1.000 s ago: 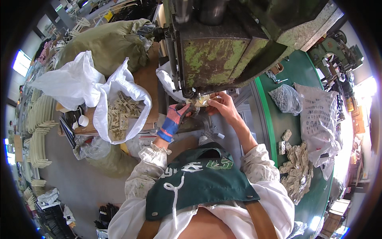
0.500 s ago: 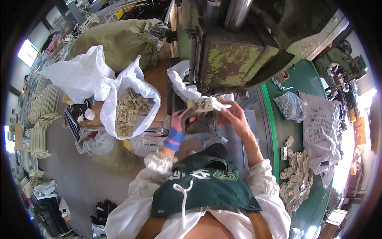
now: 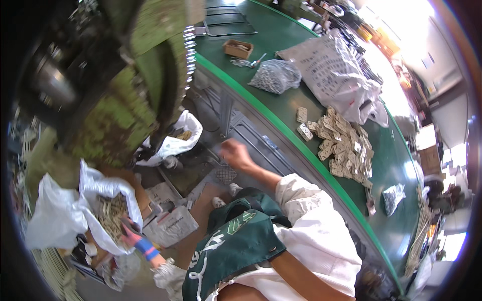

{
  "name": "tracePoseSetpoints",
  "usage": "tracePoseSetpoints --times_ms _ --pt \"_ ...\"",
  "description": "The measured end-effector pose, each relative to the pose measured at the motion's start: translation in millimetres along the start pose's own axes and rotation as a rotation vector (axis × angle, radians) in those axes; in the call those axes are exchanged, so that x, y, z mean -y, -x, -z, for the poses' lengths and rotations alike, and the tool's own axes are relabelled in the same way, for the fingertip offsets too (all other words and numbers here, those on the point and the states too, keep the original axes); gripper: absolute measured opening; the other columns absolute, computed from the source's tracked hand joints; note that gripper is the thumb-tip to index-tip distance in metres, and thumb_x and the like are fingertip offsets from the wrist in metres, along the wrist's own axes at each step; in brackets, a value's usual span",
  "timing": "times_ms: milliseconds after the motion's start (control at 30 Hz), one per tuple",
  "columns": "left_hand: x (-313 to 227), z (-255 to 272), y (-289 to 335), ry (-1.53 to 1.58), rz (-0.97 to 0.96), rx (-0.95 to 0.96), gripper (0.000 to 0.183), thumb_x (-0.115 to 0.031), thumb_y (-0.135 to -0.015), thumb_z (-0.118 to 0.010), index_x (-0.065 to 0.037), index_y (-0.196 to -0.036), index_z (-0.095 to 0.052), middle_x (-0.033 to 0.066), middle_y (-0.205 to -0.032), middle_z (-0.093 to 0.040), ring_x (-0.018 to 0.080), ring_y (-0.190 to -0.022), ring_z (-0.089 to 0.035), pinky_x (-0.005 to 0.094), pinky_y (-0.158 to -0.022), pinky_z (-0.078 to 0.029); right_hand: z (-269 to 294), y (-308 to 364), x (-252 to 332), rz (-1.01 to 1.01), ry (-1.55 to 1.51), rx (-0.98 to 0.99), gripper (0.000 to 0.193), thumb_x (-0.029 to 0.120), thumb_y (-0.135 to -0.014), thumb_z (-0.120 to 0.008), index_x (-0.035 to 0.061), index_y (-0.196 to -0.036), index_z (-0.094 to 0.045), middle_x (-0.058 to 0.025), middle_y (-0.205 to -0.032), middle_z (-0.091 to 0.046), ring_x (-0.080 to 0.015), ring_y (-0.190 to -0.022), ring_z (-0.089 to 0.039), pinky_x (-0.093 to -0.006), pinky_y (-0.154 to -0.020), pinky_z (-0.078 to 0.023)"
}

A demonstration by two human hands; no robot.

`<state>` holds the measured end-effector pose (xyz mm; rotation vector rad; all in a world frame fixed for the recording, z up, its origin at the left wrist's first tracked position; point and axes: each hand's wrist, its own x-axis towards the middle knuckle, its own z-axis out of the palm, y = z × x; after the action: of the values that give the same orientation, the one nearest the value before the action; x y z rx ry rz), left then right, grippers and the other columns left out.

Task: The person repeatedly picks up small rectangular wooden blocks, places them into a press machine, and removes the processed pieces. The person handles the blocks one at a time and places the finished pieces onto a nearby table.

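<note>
My left hand (image 3: pixel 132 236), in a pink, blue and dark glove, is at the near rim of a white woven sack (image 3: pixel 131 193). Its fingers reach over the beige flat pieces (image 3: pixel 111 210) inside and look apart, with nothing visibly held. My bare right hand (image 3: pixel 235 153) is raised in front of my body, beside the green table's edge and apart from everything. Its fingers are blurred and seem curled; whether anything is in them I cannot make out. Another white sack (image 3: pixel 183 143) with pieces in it stands below the machine.
A worn green machine (image 3: pixel 115 115) looms at the upper left. The green table (image 3: pixel 281 118) on the right bears a pile of beige pieces (image 3: pixel 344 145), a clear bag of small parts (image 3: pixel 276 76), a large whitish sack (image 3: pixel 326 70) and a small cardboard box (image 3: pixel 238 48).
My view has turned right. My left hand has gone from the beige pieces under the machine to the sack on the left. My right hand has drawn away from the machine.
</note>
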<state>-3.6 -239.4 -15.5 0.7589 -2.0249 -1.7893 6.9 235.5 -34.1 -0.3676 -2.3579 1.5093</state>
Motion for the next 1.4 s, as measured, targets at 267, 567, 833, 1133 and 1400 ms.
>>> tracePoseSetpoints --times_ms 267,567,833,1133,1400 --pt "35.5 -110.4 106.8 0.151 0.107 0.549 0.020 -0.017 -0.091 -0.056 -0.001 -0.097 -0.065 0.0008 -0.068 -0.056 0.0061 -0.048 -0.044 0.0201 -0.040 -0.033 286.2 124.5 -125.8 -0.193 1.072 -0.992 0.036 0.021 -0.079 -0.064 0.0016 -0.109 -0.055 -0.0201 -0.122 -0.051 -0.0356 -0.116 -0.045 -0.0438 -0.102 -0.032" --pt "-49.2 -281.2 219.7 -0.086 0.014 1.177 0.016 -0.010 -0.091 -0.053 -0.003 -0.096 -0.067 -0.0020 -0.077 -0.060 0.0027 -0.059 -0.045 0.0183 -0.048 -0.035 290.7 181.7 -171.5 -0.507 1.292 -0.739 0.068 0.050 -0.084 -0.053 0.0143 -0.139 -0.038 -0.0093 -0.149 -0.025 -0.0310 -0.138 -0.018 -0.0522 -0.111 -0.002" --pt "-62.0 -355.8 300.0 -0.148 -0.034 1.527 0.014 -0.010 -0.090 -0.056 -0.003 -0.094 -0.067 -0.0027 -0.076 -0.062 0.0005 -0.055 -0.044 0.0181 -0.047 -0.033 254.0 55.9 -166.7 -0.415 0.951 -0.749 0.077 0.052 -0.082 -0.054 0.0081 -0.141 -0.032 -0.0070 -0.148 -0.028 -0.0319 -0.139 -0.012 -0.0507 -0.111 -0.005" --pt "-37.1 -365.5 287.9 -0.251 -0.109 1.496 0.015 -0.007 -0.089 -0.054 -0.002 -0.094 -0.067 -0.0006 -0.078 -0.064 0.0036 -0.059 -0.052 0.0200 -0.051 -0.042 305.5 61.3 -123.0 -0.029 1.114 -0.878 0.061 0.035 -0.077 -0.065 0.0113 -0.130 -0.047 -0.0138 -0.137 -0.041 -0.0349 -0.127 -0.035 -0.0503 -0.105 -0.025" --pt "-22.1 -363.4 277.3 -0.204 0.002 1.403 0.014 -0.008 -0.089 -0.055 -0.003 -0.094 -0.067 -0.0012 -0.070 -0.059 0.0038 -0.056 -0.051 0.0203 -0.049 -0.042 282.1 -10.7 -153.5 -0.257 0.973 -0.863 0.065 0.048 -0.081 -0.058 0.0127 -0.134 -0.045 -0.0151 -0.143 -0.034 -0.0403 -0.131 -0.023 -0.0474 -0.109 -0.020"
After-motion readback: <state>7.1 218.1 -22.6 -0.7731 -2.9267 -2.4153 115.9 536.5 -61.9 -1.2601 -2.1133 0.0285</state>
